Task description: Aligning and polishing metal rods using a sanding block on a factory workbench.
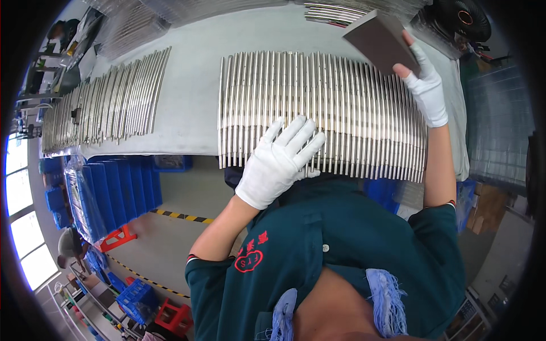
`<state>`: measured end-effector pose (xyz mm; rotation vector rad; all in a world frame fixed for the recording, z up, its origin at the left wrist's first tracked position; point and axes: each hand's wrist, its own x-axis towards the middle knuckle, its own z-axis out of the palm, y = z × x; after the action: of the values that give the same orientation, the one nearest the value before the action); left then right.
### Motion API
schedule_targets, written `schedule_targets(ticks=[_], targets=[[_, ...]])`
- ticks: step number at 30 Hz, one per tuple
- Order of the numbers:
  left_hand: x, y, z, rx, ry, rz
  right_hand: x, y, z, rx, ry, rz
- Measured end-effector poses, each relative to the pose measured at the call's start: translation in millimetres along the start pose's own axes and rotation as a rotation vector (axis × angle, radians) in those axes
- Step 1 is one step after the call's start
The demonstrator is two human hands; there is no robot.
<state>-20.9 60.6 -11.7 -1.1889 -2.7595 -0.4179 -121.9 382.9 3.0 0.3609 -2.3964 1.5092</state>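
Dozens of slim metal rods [347, 108] lie side by side in a close row on the bench [193, 102], their near ends by its front edge. The gloved left hand [276, 162] rests palm down on the row, its fingers slightly apart and gripping nothing. The gloved right hand [426, 85] pinches a flat brown block [378, 45] by its right-hand side, tilted above the far right of the row; whether it touches the rods I cannot tell. The rods look stiff, smooth and likely to roll or slip under cloth, so a flat palm across several seems steadiest. The block seems rigid and light enough for one hand, best held by opposite edges.
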Motion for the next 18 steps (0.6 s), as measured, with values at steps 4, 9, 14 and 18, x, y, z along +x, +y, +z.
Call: schedule_targets(ticks=[4, 9, 14, 18], targets=[[-1, -1, -2, -0.147, 0.024, 0.026, -11, -44, 24, -0.154, -0.487, 0.042], [2, -1, -6, -0.179, 0.059, 0.050, -2, -54, 43, -0.179, -0.592, -0.216], [7, -1, -12, -0.176, 0.037, 0.083, 12, -67, 44, -0.301, -0.651, -0.261], [9, -1, -12, -0.160, 0.044, 0.136, 16, -62, 35, -0.227, -0.631, -0.280]])
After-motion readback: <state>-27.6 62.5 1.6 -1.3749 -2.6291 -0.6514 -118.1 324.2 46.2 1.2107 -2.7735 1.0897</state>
